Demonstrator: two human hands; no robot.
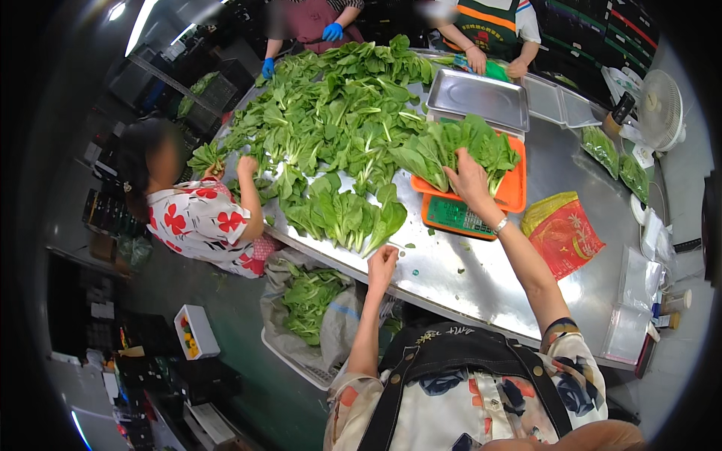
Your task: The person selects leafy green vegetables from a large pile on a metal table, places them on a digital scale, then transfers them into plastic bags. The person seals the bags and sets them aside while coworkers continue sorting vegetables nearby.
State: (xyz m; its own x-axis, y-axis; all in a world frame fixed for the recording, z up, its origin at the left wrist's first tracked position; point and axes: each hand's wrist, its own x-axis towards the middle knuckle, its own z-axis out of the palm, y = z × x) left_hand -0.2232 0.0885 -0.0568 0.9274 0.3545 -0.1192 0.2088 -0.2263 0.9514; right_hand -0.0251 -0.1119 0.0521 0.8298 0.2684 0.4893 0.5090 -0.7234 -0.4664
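My right hand (pixel 471 179) grips a bunch of leafy greens (pixel 479 141) on the orange tray (pixel 513 186) of a digital scale (pixel 457 215); the leaves hide some of its fingers. The scale's green display is lit. My left hand (pixel 383 262) hovers by the near edge of the metal table (pixel 440 293), its fingertips drawn together and nothing clearly visible between them. Just beyond it lies a row of leafy greens (pixel 344 217), pale stems towards me. A larger heap of greens (pixel 338 113) spreads over the far left of the table.
A steel weighing pan (pixel 479 98) stands behind the orange tray. To the right lie a red and yellow plastic bag (pixel 564 234), bagged greens (pixel 601 149) and clear bags (pixel 632 304). A fan (pixel 661 110) stands beyond. Below the edge is a sack-lined basket (pixel 273 282). Co-workers stand left and opposite.
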